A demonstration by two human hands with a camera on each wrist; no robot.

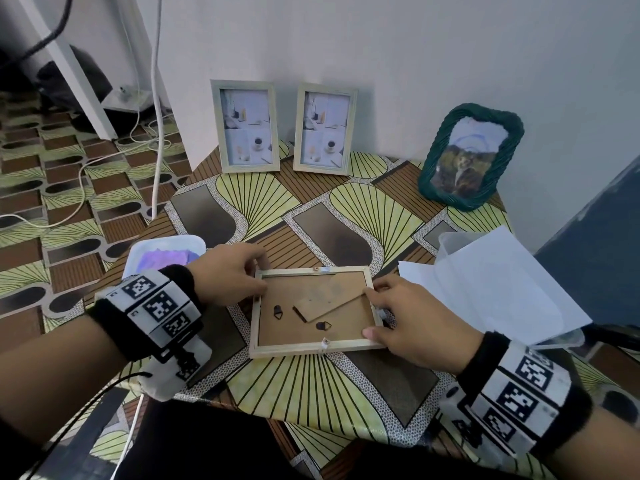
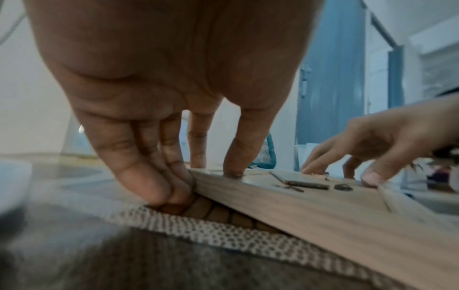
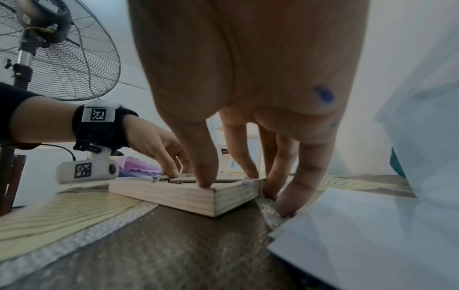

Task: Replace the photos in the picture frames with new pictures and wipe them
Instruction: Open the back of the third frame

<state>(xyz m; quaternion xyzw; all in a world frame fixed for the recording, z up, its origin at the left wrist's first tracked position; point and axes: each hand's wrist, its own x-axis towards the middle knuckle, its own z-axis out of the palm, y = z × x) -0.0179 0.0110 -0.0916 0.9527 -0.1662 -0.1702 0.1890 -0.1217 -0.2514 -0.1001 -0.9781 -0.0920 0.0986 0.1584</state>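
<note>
I see the patterned surface (image 1: 311, 209) against a white wall (image 1: 415, 46), with a pedestal fan (image 3: 57, 51) nearby. My left hand (image 1: 230, 273) and right hand (image 1: 412, 329) both grasp the face-down wooden frame (image 1: 313, 349) with curled fingers (image 2: 149, 176).

A lived-in room of a home. A small table (image 1: 242, 209) and the floor (image 1: 69, 188) share one patterned vinyl covering, picture frames (image 1: 245, 126) lean against a plain white wall (image 1: 381, 46), loose white cables (image 1: 157, 98) trail across the floor, and a standing fan (image 3: 57, 49) is nearby.
</note>
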